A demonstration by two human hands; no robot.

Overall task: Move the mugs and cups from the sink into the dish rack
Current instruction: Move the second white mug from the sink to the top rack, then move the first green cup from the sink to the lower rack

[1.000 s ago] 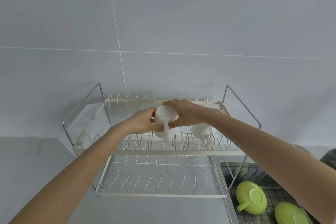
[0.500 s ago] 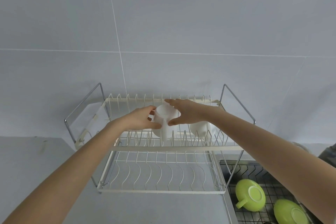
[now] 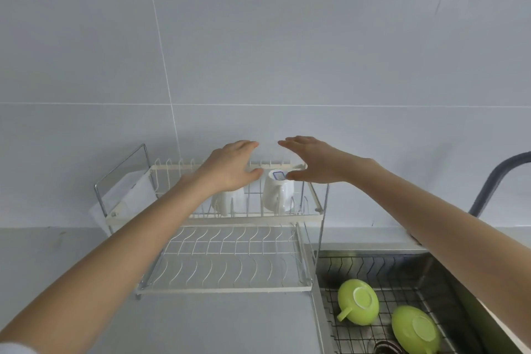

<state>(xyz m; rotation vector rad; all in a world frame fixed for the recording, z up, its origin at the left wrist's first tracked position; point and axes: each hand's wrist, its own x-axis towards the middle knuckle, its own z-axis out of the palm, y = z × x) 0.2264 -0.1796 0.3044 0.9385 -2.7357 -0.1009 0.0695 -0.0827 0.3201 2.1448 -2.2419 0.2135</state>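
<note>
Both hands [image 3: 230, 169] [image 3: 316, 162] spread wide, empty

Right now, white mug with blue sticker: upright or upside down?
Upside down: the white mug with blue sticker shows its stickered base on top, on the dish rack.

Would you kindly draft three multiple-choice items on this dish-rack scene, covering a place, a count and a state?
1. Where do the white mugs stand?
A. rack's upper tier
B. rack's lower tier
C. sink

2. How many green cups lie in the sink?
A. one
B. two
C. three

3. What are the hands doing?
A. both gripping a mug
B. both open, holding nothing
C. one holding a green cup

Answers: 1 A, the white mugs sit on the dish rack top shelf. 2 B, two green cups in the sink. 3 B, left hand and right hand are spread above.
</note>
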